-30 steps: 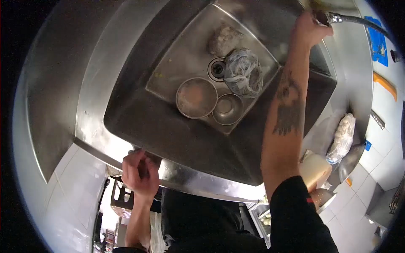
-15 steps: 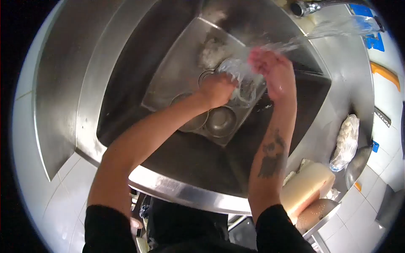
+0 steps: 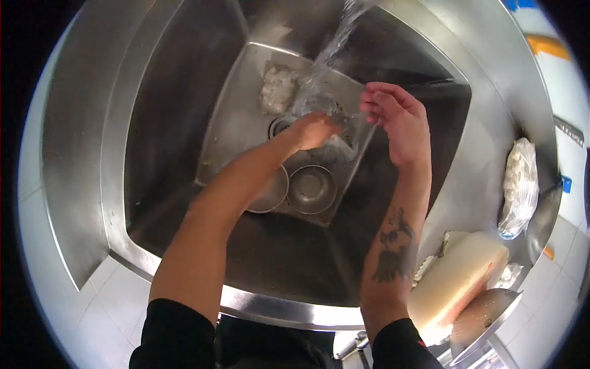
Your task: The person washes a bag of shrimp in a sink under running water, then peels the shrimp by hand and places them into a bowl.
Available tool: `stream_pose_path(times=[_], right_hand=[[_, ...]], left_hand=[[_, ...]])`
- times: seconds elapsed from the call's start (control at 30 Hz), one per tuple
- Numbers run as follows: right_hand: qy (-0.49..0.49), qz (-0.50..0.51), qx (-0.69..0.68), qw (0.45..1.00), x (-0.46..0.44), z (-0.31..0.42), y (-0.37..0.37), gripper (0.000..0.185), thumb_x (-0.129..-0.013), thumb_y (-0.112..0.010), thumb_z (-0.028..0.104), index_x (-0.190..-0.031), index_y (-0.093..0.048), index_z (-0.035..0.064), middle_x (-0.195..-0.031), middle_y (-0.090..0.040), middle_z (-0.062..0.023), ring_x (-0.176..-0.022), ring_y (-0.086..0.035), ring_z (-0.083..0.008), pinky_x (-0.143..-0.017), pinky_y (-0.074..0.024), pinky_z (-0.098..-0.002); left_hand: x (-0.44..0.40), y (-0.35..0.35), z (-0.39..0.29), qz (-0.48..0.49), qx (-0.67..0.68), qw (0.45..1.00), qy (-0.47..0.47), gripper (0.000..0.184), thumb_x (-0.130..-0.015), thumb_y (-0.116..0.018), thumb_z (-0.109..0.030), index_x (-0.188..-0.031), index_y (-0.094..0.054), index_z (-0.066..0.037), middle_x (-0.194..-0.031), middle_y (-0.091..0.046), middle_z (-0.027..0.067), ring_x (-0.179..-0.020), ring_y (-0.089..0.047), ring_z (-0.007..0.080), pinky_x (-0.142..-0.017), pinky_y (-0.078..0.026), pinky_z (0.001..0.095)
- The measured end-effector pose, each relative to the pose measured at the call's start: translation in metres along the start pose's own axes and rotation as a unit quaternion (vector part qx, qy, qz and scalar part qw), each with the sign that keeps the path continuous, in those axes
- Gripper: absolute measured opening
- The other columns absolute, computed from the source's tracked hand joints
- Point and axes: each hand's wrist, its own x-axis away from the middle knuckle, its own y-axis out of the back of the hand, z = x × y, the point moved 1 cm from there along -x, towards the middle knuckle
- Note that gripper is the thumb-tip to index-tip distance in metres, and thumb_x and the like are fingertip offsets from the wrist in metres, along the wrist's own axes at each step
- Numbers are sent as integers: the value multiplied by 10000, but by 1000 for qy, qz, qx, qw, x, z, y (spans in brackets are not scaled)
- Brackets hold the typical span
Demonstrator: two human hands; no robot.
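Okay so the big change: a second ago the right hand (image 3: 399,120) was up at the hose nozzle and the left hand (image 3: 316,130) was on the sink's near rim. Now both are in over the sink (image 3: 163,132), and running water (image 3: 332,52) pours from the far edge. It seems to land right on the clear plastic bag (image 3: 344,147), so the bag's getting soaked.

Bag's near the right edge of the sink floor, beside the drain (image 3: 278,127). Left hand's down at it, fingers curled, but I can't tell if they're gripping. Right hand's fingers are loosely bent and apart, nothing in them. There's a whitish lump (image 3: 279,89) toward the far left corner, and a small metal bowl (image 3: 312,189) by the near right one.
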Motion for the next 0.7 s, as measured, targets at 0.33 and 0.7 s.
stream_pose_path(times=[0.33, 0.7], right_hand=[[35, -51, 43, 997, 4, -3, 35, 211, -912, -593, 127, -1045, -698, 1, -911, -705, -64, -795, -651, -140, -700, -496, -286], [-105, -175, -174, 963, -19, -120, 16, 397, -980, -530, 399, -1059, -664, 34, -896, -654, -29, -777, -576, -143, -688, -459, -303]], left_hand=[[-5, 71, 45, -205, 422, 825, 317, 241, -942, -569, -69, -1160, -673, -65, -1039, -718, 36, -982, -649, 175, -819, -498, 307], [44, 198, -11, -259, 491, 777, 297, 268, -988, -616, -279, -939, -640, -17, -830, -621, 5, -718, -552, 90, -647, -457, 276]])
